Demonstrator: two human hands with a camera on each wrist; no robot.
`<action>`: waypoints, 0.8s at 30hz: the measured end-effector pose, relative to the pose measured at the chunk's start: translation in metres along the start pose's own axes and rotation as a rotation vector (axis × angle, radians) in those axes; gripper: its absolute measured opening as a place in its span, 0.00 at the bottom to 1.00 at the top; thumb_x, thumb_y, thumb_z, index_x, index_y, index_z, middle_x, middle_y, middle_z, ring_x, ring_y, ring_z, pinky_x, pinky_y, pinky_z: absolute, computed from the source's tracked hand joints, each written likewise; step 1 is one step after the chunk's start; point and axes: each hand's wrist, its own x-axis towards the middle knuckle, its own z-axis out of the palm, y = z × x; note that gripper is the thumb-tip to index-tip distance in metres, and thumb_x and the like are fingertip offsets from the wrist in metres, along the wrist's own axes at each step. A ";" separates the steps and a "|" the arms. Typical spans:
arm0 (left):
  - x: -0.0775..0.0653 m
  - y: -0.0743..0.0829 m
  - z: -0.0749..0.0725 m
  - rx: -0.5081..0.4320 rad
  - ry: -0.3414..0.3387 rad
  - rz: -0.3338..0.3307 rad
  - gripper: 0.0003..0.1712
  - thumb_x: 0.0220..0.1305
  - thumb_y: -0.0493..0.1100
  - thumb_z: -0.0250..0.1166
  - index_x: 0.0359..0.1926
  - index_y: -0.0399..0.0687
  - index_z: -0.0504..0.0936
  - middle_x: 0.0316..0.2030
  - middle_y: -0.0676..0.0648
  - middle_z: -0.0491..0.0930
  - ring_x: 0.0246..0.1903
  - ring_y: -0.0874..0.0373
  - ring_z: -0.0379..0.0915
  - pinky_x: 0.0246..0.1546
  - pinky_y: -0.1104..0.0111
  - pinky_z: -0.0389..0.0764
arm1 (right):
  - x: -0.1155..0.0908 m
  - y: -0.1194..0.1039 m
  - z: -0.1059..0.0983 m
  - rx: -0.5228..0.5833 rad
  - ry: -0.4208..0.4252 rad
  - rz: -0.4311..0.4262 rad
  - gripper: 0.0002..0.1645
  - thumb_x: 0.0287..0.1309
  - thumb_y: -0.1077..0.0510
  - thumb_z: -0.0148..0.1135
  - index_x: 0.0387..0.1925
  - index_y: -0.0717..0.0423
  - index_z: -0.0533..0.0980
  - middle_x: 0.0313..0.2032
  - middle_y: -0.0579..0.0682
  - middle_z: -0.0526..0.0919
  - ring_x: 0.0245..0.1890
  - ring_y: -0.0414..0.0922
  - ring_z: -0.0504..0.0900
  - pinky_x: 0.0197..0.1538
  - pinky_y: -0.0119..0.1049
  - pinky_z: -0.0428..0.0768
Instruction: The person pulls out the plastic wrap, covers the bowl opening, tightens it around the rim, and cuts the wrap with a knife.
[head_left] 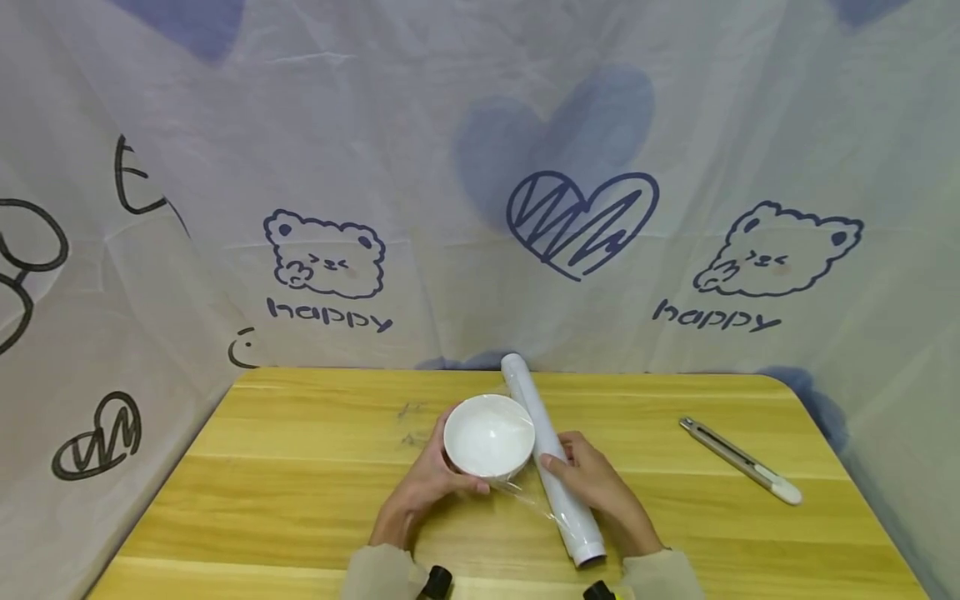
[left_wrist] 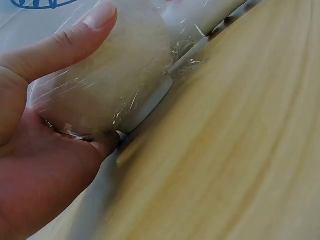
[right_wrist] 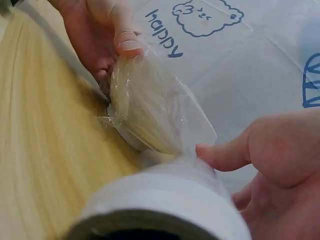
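My left hand (head_left: pixel 429 482) grips a white bowl (head_left: pixel 489 437) from its left side, thumb along the near side. Clear cling film (right_wrist: pixel 152 107) covers the bowl's outside, wrinkled and bunched near the rim. The film runs from the bowl across to a long white roll of cling film (head_left: pixel 553 471), which slants just right of the bowl. My right hand (head_left: pixel 596 479) holds that roll around its middle, thumb on top. The right wrist view shows the roll's hollow end up close. In the left wrist view, the thumb lies over the film-covered bowl (left_wrist: pixel 125 75).
A utility knife (head_left: pixel 738 460) lies on the wooden table (head_left: pixel 300 492) at the right. Behind the table hangs a pale cloth (head_left: pixel 450 275) printed with bears and hearts, and the roll's far end reaches close to it.
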 end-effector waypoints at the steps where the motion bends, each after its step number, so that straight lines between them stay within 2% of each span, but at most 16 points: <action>1: 0.000 0.001 0.000 -0.002 0.003 -0.005 0.71 0.28 0.26 0.80 0.72 0.50 0.47 0.66 0.39 0.56 0.60 0.42 0.59 0.58 0.62 0.68 | 0.000 -0.001 0.000 0.028 0.001 0.010 0.27 0.60 0.58 0.61 0.56 0.70 0.66 0.39 0.59 0.78 0.35 0.48 0.77 0.36 0.40 0.79; 6: 0.000 0.003 -0.001 0.010 0.012 -0.029 0.70 0.28 0.25 0.80 0.72 0.52 0.48 0.66 0.40 0.57 0.60 0.43 0.59 0.59 0.62 0.67 | -0.001 -0.005 0.000 0.109 0.030 0.038 0.29 0.59 0.60 0.61 0.58 0.69 0.63 0.42 0.63 0.76 0.36 0.50 0.77 0.37 0.40 0.78; 11: -0.001 0.004 -0.002 0.009 0.002 -0.038 0.73 0.29 0.26 0.80 0.73 0.51 0.43 0.67 0.41 0.54 0.61 0.45 0.58 0.59 0.64 0.67 | -0.001 -0.007 -0.003 0.130 0.056 0.061 0.30 0.59 0.60 0.60 0.59 0.67 0.62 0.47 0.66 0.74 0.38 0.50 0.77 0.39 0.40 0.78; 14: -0.002 0.003 -0.002 0.010 0.001 -0.034 0.74 0.29 0.26 0.80 0.74 0.50 0.42 0.67 0.41 0.54 0.61 0.44 0.58 0.59 0.65 0.67 | -0.001 -0.007 -0.007 0.193 0.051 0.095 0.30 0.61 0.59 0.59 0.61 0.66 0.61 0.47 0.68 0.75 0.37 0.51 0.78 0.37 0.41 0.79; 16: -0.001 0.002 -0.003 0.011 -0.001 -0.032 0.73 0.29 0.26 0.80 0.73 0.50 0.43 0.67 0.41 0.55 0.60 0.44 0.59 0.59 0.64 0.67 | -0.001 -0.007 -0.009 0.243 0.046 0.114 0.34 0.61 0.59 0.59 0.64 0.65 0.57 0.49 0.70 0.74 0.37 0.51 0.79 0.36 0.41 0.79; 20: -0.001 0.001 -0.003 0.015 -0.011 -0.019 0.71 0.28 0.26 0.80 0.72 0.51 0.47 0.66 0.40 0.56 0.60 0.45 0.60 0.60 0.63 0.67 | -0.002 -0.008 -0.014 0.359 0.002 0.120 0.44 0.60 0.60 0.59 0.70 0.65 0.47 0.53 0.73 0.68 0.37 0.54 0.80 0.37 0.44 0.81; 24: 0.000 0.001 -0.004 0.039 -0.007 -0.002 0.71 0.27 0.27 0.81 0.72 0.50 0.49 0.66 0.41 0.57 0.61 0.45 0.60 0.61 0.63 0.66 | -0.002 -0.009 -0.018 0.461 -0.079 0.110 0.42 0.61 0.62 0.58 0.70 0.65 0.48 0.50 0.70 0.68 0.39 0.56 0.81 0.37 0.45 0.81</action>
